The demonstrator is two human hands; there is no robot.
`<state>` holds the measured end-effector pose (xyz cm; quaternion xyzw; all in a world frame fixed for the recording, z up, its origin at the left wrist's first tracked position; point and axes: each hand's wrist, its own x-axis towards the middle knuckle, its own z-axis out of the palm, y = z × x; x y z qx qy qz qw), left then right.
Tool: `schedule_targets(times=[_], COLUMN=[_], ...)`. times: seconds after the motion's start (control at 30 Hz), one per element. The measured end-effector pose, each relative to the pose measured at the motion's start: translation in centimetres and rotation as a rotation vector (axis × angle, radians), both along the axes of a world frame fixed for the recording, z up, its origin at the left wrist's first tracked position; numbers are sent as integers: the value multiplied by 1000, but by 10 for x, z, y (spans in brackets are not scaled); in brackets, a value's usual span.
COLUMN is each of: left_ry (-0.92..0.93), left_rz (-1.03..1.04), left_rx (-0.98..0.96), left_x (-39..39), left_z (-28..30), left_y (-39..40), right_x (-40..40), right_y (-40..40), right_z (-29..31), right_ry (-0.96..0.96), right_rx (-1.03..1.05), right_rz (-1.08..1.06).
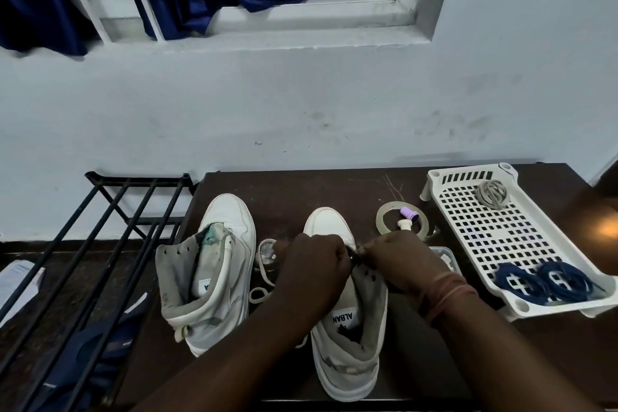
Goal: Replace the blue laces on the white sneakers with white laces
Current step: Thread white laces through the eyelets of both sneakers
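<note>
Table (287, 187): dark wood, set against a pale wall under a window (234, 10) with a blue curtain (33, 3).

Left sneaker (214, 264): white high-top, toe to the wall, no lace in its eyelets, tongue loose.

Right sneaker (347, 338): white high-top beside it, toe to the wall, "ALBAN" on the insole; both hands work at its upper eyelets.

Left hand (311, 267): fingers curled, knuckles up, over the shoe's throat; what it grips cannot be told.

Right hand (398, 261): fingers pinch a small dark piece at the eyelets, touching the left hand; whether this is lace is not clear. Threads circle the wrist.

White lace (264, 274): loops lying on the table between the two sneakers.

Basket (501, 237): white perforated plastic, right of the shoes. Holds two coiled blue laces (545, 281) at the near end and a pale bundle (493, 193) at the far end.

Tape roll (403, 221): flat on the table behind the right hand, a small purple-capped item (408, 215) inside its ring.

Rack (100, 244): black metal bars, left of the table.
</note>
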<state>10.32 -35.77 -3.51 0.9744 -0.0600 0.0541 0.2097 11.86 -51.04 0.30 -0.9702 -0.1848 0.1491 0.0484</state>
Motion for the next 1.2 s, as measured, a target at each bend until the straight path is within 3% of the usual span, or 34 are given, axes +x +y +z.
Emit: schedule_targets(times=[0.07, 0.17, 0.3, 0.43, 0.6, 0.63, 0.73, 0.77, 0.83, 0.87, 0.97, 1.03, 1.13, 1.2], left_ry=[-20, -29, 20, 1, -20, 19, 110, 159, 255, 276, 263, 247, 210, 178], left_rz=[-12, -38, -51, -22, 85, 124, 185, 202, 224, 232, 234, 223, 194, 183], left_rx=[-17, -69, -182, -184, -171, -190, -338, -402, -480, -488, -482, -505, -511, -512], left_x=[0, 1, 3, 3, -3, -4, -7, -8, -9, -9, -8, -7, -8, -9], left_z=[0, -2, -6, -4, 3, 3, -2, -3, -4, -5, -6, -4, -3, -3], left_y=[1, 4, 8, 9, 16, 20, 33, 36, 39, 40, 40, 38, 36, 37], right_x=[4, 9, 2, 0, 2, 5, 17, 18, 16, 14, 5, 1, 0, 2], right_y=[-4, -12, -12, -6, 2, 0, -15, -21, -31, -31, -26, -16, -10, -5], right_z=[-3, -10, -21, -22, -24, -18, 18, 28, 32, 27, 2, -9, -9, 5], right_ry=[106, 405, 519, 389, 220, 183, -1, -106, -228, -226, 10, 173, 215, 179], right_rx=[183, 721, 930, 1016, 935, 1026, 1687, 1790, 1690, 1518, 879, 652, 595, 773], right_rz=[-92, -415, -630, -695, -744, -801, -968, -967, -895, -821, -502, -380, -366, -461])
